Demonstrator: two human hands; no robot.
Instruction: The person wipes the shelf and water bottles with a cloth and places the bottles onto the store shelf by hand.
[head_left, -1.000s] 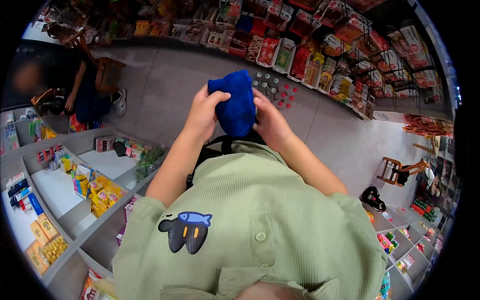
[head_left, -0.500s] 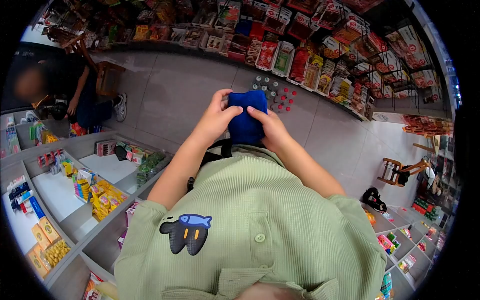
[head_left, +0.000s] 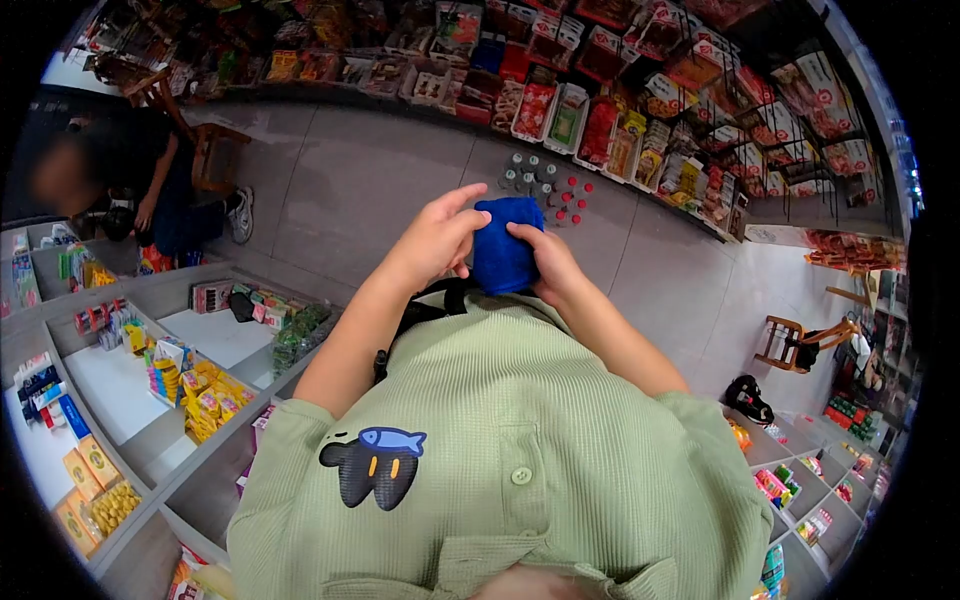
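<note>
Shirt: green (head_left: 570,400), nearest of all, spread below the hands.
Cloth: blue (head_left: 505,255), folded into a compact bundle, held in the air just beyond the shirt; it sits a little farther right and closer to the body than half a second ago (a second ago it looked larger).
Cloth's long axis: runs forward from the body, though the bundle is only slightly longer than wide; one end faces the shirt, the other the shelf.
Right grip: closed on the cloth's right side (head_left: 552,262), thumb over the face towards the wearer, much as half a second ago.
Left grip: loosened since then (head_left: 435,237), index finger now stretched forward past the thumb, other fingers partly curled; the thumb tip lies at the cloth's left edge.
Bins: grey dividers (head_left: 115,436) at the left, with small packets inside.
Bottles: grey and red caps (head_left: 549,171), grouped on the floor (head_left: 390,160) beyond the cloth.
Seated person: far left (head_left: 150,175), beside the bins.
Shelf: packed with packets (head_left: 598,130), across the far side.
</note>
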